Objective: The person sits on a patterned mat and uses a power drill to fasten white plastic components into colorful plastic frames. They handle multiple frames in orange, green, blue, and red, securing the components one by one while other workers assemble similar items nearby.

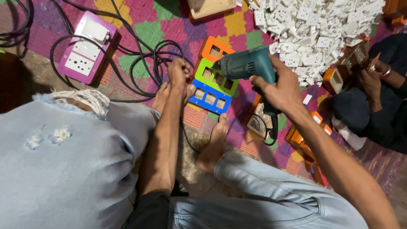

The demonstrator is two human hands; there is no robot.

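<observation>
My right hand (pixel 280 87) grips a teal electric drill (pixel 248 63), its nose pointing left at the green plastic frame (pixel 214 76). That green frame lies between an orange frame (pixel 212 48) and a blue frame (pixel 210 98), each with square cut-outs. My left hand (pixel 179 72) presses down on the left edge of the green frame, fingers bent. My bare feet rest on the mat near the blue frame. Both legs are in pale blue jeans.
A purple switchboard (pixel 87 46) with coiled black cable (pixel 144 63) lies at upper left. A heap of white plastic socket parts (pixel 318 25) fills the upper right. Another person's hand (pixel 373 80) holds an orange box at right. More orange boxes (pixel 305 140) sit by my right forearm.
</observation>
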